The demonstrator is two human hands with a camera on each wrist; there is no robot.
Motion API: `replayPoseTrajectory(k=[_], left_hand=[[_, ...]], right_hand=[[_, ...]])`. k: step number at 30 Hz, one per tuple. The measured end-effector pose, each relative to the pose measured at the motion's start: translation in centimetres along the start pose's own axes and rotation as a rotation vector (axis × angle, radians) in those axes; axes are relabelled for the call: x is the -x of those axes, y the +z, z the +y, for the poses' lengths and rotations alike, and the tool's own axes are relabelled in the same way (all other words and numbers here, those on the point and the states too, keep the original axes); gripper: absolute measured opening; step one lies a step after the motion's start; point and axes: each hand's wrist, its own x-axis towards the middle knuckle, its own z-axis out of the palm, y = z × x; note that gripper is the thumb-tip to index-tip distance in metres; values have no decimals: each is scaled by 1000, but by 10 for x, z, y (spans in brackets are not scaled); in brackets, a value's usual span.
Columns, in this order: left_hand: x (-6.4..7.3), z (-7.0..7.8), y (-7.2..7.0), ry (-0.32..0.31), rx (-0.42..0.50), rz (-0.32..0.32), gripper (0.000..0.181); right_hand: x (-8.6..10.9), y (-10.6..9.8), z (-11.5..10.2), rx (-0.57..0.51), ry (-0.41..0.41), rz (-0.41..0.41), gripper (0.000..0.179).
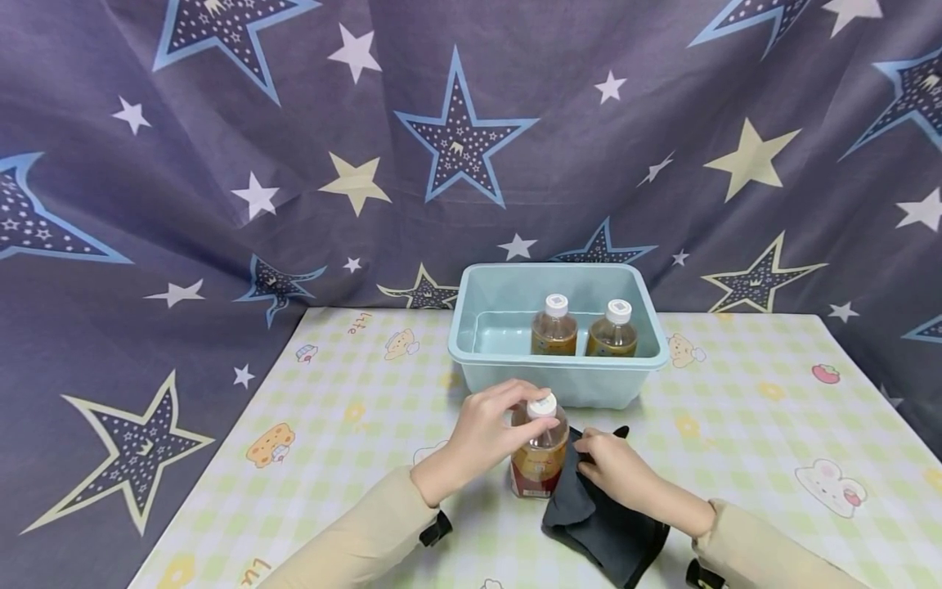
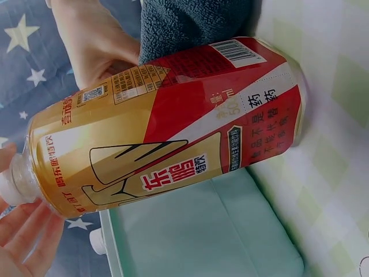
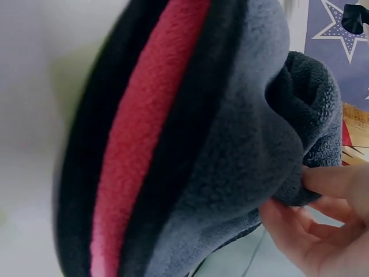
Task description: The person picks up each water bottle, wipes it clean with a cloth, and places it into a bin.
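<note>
A drink bottle [image 1: 540, 462] with a white cap and a gold-and-red label stands on the table in front of the bin. My left hand [image 1: 480, 432] holds it at the cap and neck, thumb and fingers on either side. To its right, my right hand [image 1: 620, 471] pinches a dark grey towel [image 1: 614, 536], part of which lies against the bottle's side. The label [image 2: 167, 124] faces the left wrist camera. In the right wrist view the towel [image 3: 230, 150] hangs in folds from the fingers, showing a red stripe between black bands.
Behind the bottle stands a light blue plastic bin [image 1: 545, 380]. Two similar capped bottles, one in the middle [image 1: 555, 327] and one at the right [image 1: 612, 331], stand inside it. A checked cloth [image 1: 331, 491] covers the table, and a star-patterned curtain [image 1: 515, 221] hangs behind.
</note>
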Motion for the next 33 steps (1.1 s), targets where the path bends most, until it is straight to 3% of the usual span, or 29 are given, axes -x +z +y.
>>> replayPoseTrajectory(k=[9, 16, 28, 33], left_hand=[[0, -1, 0, 13, -6, 5, 26], [0, 0, 0, 2, -42, 3, 26], [0, 0, -1, 5, -42, -1, 25], [-2, 4, -3, -24, -61, -40, 25]], right_hand=[[1, -1, 0, -10, -8, 19, 8], [5, -16, -9, -45, 2, 51, 10], [12, -42, -24, -154, -5, 172, 16], [18, -45, -20, -219, 14, 188, 17]])
